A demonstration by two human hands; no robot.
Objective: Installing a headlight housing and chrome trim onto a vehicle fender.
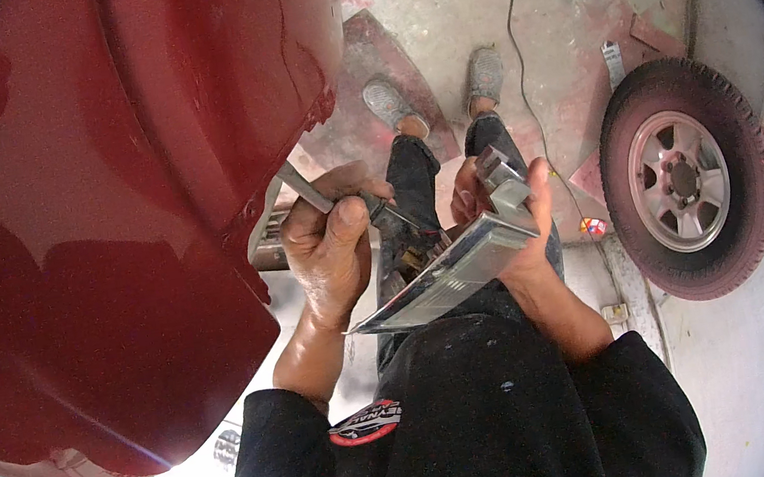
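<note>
My right hand [531,242] grips a car lamp [451,278] with a clear lens and a shiny silver housing, held in front of my body. Its thumb and fingers wrap the right end, and the open back faces away from me. In my left hand [329,246], closed with the thumb on top, is a grey-handled tool [305,189]. A thin dark shaft extends from beside the left fingers toward the back of the lamp. Its exact kind and whether its tip touches the lamp I cannot tell.
A large dark red car body panel [80,242] with a ragged edge fills the left. At right a wheel with a tyre [747,129] leans against the wall. A dark cable [519,44] runs along the stained floor, past my feet in grey clogs [484,78].
</note>
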